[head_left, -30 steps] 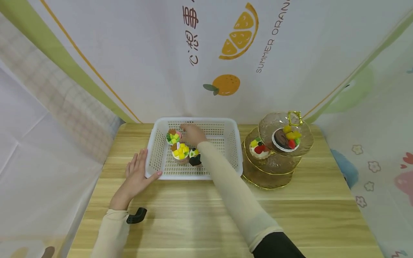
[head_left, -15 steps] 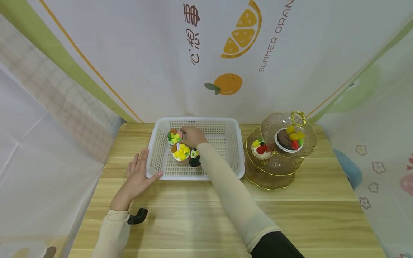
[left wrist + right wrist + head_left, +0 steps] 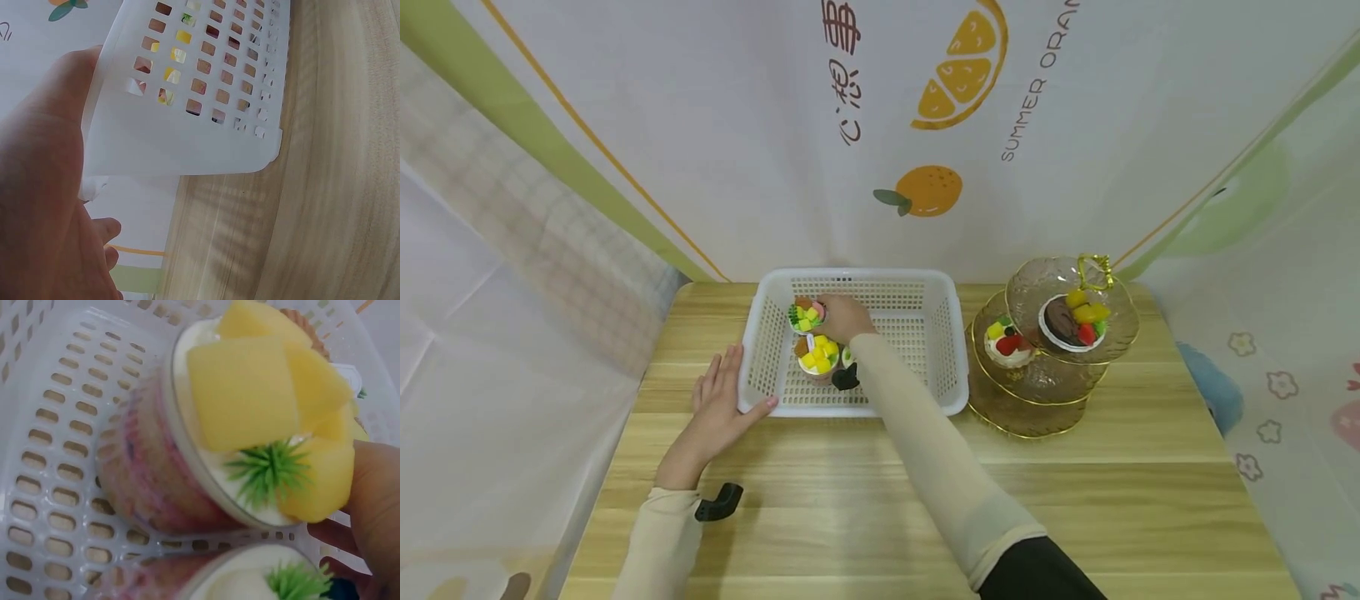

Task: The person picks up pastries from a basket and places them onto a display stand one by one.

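A white perforated plastic basket (image 3: 955, 333) sits on the wooden table with several dessert cups at its left. My left hand (image 3: 718, 412) rests against the front left corner, thumb along the front rim; the left wrist view shows this hand (image 3: 47, 162) beside the basket wall. My right hand (image 3: 847, 317) reaches inside and grips the back dessert cup (image 3: 806, 317), topped with yellow cubes and green bits; its fingertips are partly hidden. Before it stands a mango dessert cup (image 3: 817, 357), large in the right wrist view, beside a cream-topped cup (image 3: 250, 584) partly out of frame.
Right of the basket stands a tiered amber glass stand (image 3: 1037, 379) with gold edges. A chocolate fruit tart (image 3: 1063, 321) is on its top plate, a strawberry cream tart (image 3: 1007, 348) on the plate below. A printed curtain (image 3: 760, 167) hangs behind the table.
My right hand has come closer round the back dessert cup, its fingers lowering from an extended pose to the cup's side. The left hand stays at the basket corner.
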Tool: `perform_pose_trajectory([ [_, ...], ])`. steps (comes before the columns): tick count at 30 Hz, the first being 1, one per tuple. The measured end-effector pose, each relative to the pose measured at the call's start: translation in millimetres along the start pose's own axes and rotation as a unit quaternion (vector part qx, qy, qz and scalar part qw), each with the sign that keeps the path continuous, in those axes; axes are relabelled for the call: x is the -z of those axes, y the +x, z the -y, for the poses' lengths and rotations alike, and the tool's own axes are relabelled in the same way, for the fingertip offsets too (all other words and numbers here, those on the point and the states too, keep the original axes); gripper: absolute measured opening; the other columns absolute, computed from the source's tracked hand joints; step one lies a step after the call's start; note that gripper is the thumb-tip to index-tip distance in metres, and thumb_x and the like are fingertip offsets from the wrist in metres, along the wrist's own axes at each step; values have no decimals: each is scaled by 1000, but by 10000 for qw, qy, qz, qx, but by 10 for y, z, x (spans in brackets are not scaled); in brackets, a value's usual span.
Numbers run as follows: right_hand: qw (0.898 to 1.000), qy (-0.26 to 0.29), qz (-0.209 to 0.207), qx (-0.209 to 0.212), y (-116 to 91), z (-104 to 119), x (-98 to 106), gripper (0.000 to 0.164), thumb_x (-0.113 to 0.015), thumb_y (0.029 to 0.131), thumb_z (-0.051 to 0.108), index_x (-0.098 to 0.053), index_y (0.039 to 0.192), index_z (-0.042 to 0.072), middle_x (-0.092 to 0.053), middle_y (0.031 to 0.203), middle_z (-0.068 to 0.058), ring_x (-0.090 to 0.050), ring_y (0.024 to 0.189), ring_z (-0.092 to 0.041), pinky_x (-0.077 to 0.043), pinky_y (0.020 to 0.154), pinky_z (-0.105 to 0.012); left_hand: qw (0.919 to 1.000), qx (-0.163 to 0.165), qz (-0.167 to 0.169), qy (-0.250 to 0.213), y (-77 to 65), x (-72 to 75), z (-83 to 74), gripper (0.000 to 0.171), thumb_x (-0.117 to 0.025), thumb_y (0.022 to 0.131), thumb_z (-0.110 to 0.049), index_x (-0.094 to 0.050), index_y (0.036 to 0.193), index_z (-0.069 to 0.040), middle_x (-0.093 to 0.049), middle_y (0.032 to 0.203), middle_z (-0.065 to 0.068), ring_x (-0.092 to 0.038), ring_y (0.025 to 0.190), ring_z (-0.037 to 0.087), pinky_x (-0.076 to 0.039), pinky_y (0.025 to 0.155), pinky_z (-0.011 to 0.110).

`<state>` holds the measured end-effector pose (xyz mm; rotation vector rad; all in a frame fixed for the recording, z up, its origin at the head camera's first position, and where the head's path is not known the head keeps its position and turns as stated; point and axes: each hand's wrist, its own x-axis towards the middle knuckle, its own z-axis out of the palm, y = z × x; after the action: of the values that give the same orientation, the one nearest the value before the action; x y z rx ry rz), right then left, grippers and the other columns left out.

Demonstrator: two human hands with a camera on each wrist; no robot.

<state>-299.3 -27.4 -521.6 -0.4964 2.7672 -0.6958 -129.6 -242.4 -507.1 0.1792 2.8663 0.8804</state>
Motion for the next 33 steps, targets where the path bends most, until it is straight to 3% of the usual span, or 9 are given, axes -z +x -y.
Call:
perform_pose_trajectory([
  [7,9982,485,-95,-326,-15,-92,41,71,-79,80,48,-55,141,21,-66,132,4,-63,117,-14,-53,99,-34,10000,-17,-4,16,7,-6,-4,106,-61,91,-55,7,160,-12,4,167,20,10,153,44,4,114,72],
  [15,9930,1132,-319,-141,-183,-72,248,75,-83,78,43,-53,142,20,-64,133,1,-62,118,-18,-52,98,-39,10000,-52,4,13,12,-1,5,106,-60,92,-55,8,160,-12,5,167,20,10,153,45,4,114,72],
  [25,9929,870,-731,355,-526,-13,415,74,-79,79,49,-53,141,17,-67,126,0,-62,109,-16,-53,93,-36,10000,-64,-22,-41,-1,13,18,106,-61,92,-54,8,160,-11,3,167,23,10,152,46,4,114,71],
  [33,9862,841,-1250,689,-994,-83,495,69,-81,78,46,-58,135,13,-68,124,-1,-63,106,-16,-54,89,-33,9999,-90,-24,-86,6,7,4,106,-62,91,-54,7,160,-10,3,167,22,10,152,46,5,114,72],
])
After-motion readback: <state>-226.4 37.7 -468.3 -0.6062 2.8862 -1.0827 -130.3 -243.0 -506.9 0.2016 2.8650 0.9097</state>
